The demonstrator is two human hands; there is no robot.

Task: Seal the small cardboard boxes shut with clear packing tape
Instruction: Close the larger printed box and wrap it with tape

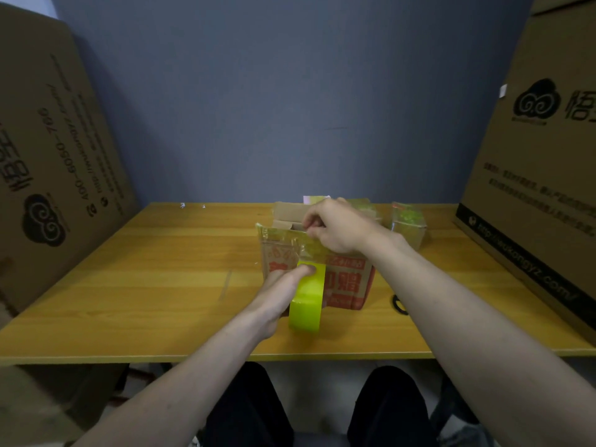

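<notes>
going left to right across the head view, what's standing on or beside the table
big cardboard box on the left → tape roll → printed box being taped → small taped box → big cardboard box on the right

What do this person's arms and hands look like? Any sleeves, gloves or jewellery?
Both forearms are bare all the way to the bottom edge of the picture, so no sleeves show. The left hand and the right hand wear no gloves, and no rings, watch or wristband can be seen. Dark trousers cover the legs below the table.
</notes>
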